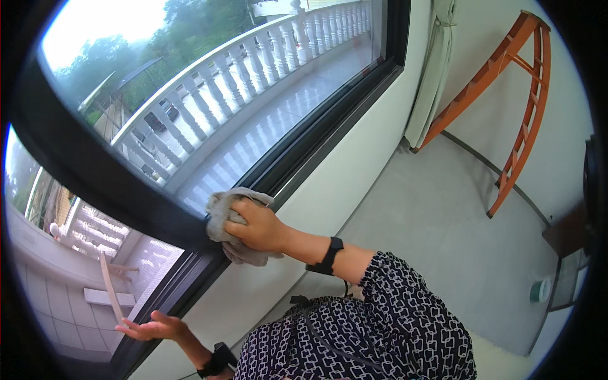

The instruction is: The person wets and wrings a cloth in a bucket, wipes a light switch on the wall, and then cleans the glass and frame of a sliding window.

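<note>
My right hand [256,226] is closed around a bunched grey cloth [223,209]. The cloth presses on the dark window frame [168,215], where the upright bar meets the lower rail. Part of the cloth hangs down below my fingers over the rail's edge. Lower left, my left hand [154,327] is held with its fingers stretched out and nothing in it, close to the window's lower rail; whether it touches the frame or glass I cannot tell. Black straps circle both wrists.
Beyond the glass runs a balcony with a white balustrade [234,79]. An orange stepladder [481,76] leans by the far wall at the right, beside a pale tied curtain [434,82]. A green-and-white container [539,291] stands on the grey floor. The white wall [335,183] drops below the sill.
</note>
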A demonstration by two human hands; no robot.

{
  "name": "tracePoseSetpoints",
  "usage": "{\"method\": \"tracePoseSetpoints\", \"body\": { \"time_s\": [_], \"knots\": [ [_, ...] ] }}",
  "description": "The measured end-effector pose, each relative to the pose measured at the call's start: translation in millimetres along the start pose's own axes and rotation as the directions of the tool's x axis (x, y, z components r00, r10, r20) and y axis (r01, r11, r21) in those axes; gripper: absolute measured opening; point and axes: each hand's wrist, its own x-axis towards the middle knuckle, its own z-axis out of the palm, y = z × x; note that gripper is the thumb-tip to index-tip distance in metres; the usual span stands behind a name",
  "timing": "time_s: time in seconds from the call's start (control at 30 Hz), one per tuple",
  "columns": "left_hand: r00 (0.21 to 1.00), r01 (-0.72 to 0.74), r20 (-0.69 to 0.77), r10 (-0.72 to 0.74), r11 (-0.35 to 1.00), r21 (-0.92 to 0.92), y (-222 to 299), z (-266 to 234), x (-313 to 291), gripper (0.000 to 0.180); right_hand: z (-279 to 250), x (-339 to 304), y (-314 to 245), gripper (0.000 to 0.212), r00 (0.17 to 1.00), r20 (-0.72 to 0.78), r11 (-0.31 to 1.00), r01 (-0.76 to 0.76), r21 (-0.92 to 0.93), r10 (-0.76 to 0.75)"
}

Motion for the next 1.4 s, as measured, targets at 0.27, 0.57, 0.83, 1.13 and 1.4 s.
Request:
{"method": "tracePoseSetpoints", "body": {
  "time_s": [0.27,0.57,0.83,1.13,1.4],
  "knots": [
    [0.878,-0.124,0.408,0.251,0.942,-0.313,151.7,31.4,61.5,0.081,-10.7,96.7,17.3,0.023,0.897,0.047,0.835,0.427,-0.347,-0.439],
    [0.905,-0.203,0.393,0.162,0.977,0.067,285.5,1.5,-10.9,0.079,-221.4,-12.1,179.3,0.012,0.875,-0.452,0.792,-0.15,-0.592,-0.172],
    [0.94,-0.259,0.262,0.22,0.958,0.123,279.9,18.5,-42.0,0.076,-288.0,-101.3,316.4,0.041,0.431,-0.822,0.695,-0.716,-0.06,0.373],
    [0.941,-0.296,0.201,0.271,0.949,0.106,55.3,61.4,-65.4,0.074,-81.2,116.2,90.2,0.049,0.666,-0.745,0.751,-0.472,-0.462,-0.039],
    [0.973,-0.212,0.121,0.198,0.97,0.115,-214.8,95.3,-174.6,0.06,301.2,156.4,-189.0,0.049,0.711,0.174,0.62,0.687,-0.379,-0.682]
  ]
}}
